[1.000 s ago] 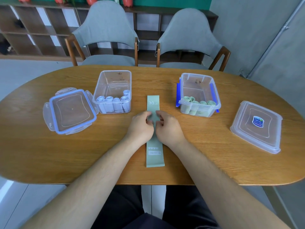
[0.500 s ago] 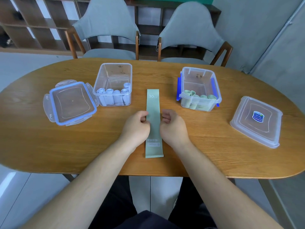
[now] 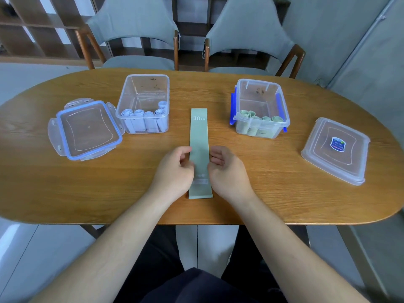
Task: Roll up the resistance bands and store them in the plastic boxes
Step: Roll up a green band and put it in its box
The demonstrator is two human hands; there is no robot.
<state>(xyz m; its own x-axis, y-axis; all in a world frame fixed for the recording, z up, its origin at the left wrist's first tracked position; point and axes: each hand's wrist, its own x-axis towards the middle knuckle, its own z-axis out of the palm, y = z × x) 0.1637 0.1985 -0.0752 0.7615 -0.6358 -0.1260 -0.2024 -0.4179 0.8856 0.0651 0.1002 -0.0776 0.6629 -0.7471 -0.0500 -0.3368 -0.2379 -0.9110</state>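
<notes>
- Flat sage-green resistance band (image 3: 199, 136): lengthwise on oval wooden table (image 3: 284, 193), between clear plastic box of pale-blue rolls (image 3: 146, 88) and clear plastic box of green rolls (image 3: 258, 97).
- Left hand (image 3: 172, 173), right hand (image 3: 229, 173): fingers curled at band's side edges; actual grip unclear.

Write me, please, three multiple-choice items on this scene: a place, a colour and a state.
1. Where does the band lie? A) in a box B) on the table between the left box and right box C) in a bag
2. What colour are the rolls in the right box? A) red B) black C) green
3. How do the boxes stand? A) open B) lidded C) tipped over
Answers: 1 B, it lies flat on the wood; 2 C, green coils show through the wall; 3 A, the left lid and right lid lie on the table.
</notes>
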